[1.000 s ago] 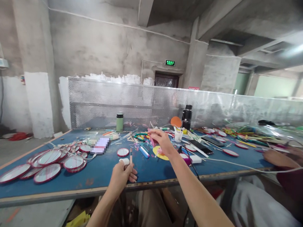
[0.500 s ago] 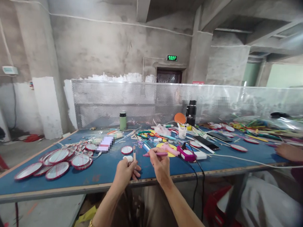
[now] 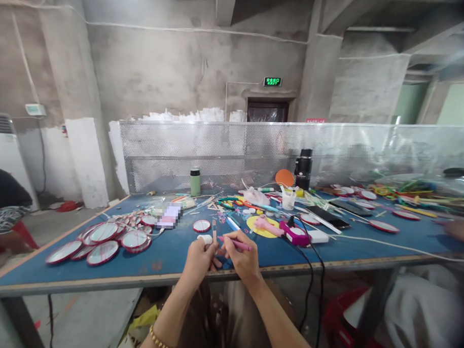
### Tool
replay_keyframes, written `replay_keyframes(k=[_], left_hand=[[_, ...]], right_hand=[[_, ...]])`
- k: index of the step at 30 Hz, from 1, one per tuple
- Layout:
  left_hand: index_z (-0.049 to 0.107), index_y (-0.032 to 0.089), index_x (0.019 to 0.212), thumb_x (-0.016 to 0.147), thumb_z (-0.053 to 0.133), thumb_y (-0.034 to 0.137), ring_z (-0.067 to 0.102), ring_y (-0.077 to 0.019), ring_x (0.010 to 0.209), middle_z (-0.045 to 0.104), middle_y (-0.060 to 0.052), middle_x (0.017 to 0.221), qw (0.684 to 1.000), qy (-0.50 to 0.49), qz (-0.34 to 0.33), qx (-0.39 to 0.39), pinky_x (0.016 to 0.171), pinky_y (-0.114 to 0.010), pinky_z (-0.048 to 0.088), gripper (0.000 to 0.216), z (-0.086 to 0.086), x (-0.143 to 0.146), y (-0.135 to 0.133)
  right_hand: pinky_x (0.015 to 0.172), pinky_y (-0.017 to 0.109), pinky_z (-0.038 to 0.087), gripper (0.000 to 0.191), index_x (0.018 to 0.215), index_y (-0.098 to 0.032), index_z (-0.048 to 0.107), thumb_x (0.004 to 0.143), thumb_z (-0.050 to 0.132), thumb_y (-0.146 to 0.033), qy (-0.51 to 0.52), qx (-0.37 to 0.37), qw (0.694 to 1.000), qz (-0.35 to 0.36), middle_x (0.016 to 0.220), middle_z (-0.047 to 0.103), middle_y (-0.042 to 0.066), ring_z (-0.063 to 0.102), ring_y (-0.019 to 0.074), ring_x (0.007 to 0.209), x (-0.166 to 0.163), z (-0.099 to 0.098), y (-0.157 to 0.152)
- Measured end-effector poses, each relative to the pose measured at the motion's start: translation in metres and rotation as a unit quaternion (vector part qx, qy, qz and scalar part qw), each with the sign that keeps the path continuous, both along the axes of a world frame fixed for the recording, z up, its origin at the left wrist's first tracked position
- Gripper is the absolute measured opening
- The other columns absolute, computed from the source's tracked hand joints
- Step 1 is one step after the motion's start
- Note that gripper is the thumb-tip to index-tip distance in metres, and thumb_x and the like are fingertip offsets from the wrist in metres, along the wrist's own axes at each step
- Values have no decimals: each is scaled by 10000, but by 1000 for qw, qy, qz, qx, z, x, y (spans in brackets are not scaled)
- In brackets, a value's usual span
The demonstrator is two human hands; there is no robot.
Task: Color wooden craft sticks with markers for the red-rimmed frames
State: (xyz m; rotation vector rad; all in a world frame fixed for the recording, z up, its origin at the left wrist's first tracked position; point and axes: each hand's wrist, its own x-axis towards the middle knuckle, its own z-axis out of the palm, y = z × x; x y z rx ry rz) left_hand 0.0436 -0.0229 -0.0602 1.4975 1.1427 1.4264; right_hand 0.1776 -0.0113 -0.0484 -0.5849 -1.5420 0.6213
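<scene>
My left hand (image 3: pixel 198 257) is closed on a thin flat wooden stick (image 3: pixel 214 230) that stands upright from its fingertips. Something white (image 3: pixel 205 239) sits at that hand's index finger; whether it is a wrap or a held piece I cannot tell. A pink pen (image 3: pixel 240 244) is gripped in my right hand (image 3: pixel 244 258), its tip pointing left, close beside the stick; contact cannot be made out. Just beyond my hands lies a small round red-rimmed disc (image 3: pixel 202 225), with a blue-and-white pen (image 3: pixel 233 224) to its right.
Red-rimmed discs (image 3: pixel 103 251) pile up at the left, near a phone (image 3: pixel 170 216). A purple tool (image 3: pixel 295 234) with black cords lies right of my hands. Behind stand a green bottle (image 3: pixel 195 183) and black flask (image 3: pixel 303 169). Another person's hand (image 3: pixel 458 231) shows at the far right.
My right hand has brought the pink pen closer to the stick in my left hand. The whole view has shifted slightly, and a seated person now shows at the far left.
</scene>
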Motion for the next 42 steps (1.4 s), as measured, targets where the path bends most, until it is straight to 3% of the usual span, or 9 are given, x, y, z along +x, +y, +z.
replay_keyframes(k=[9, 42], left_hand=[[560, 174, 707, 819, 537, 503, 476, -109, 310, 569, 17, 411, 999, 49, 20, -9, 345, -188, 356, 348, 6, 3, -4], [557, 182, 670, 862, 482, 514, 487, -109, 336, 565, 13, 447, 996, 89, 28, 12, 363, -188, 349, 391, 8, 3, -7]], right_hand=[[492, 206, 479, 142, 786, -183, 649, 884, 582, -260, -6, 26, 999, -22, 672, 645, 2, 569, 110, 503, 3, -3, -6], [554, 221, 485, 142, 783, -177, 651, 880, 574, -246, -36, 49, 998, -24, 635, 626, -8, 575, 121, 537, 2, 1, -7]])
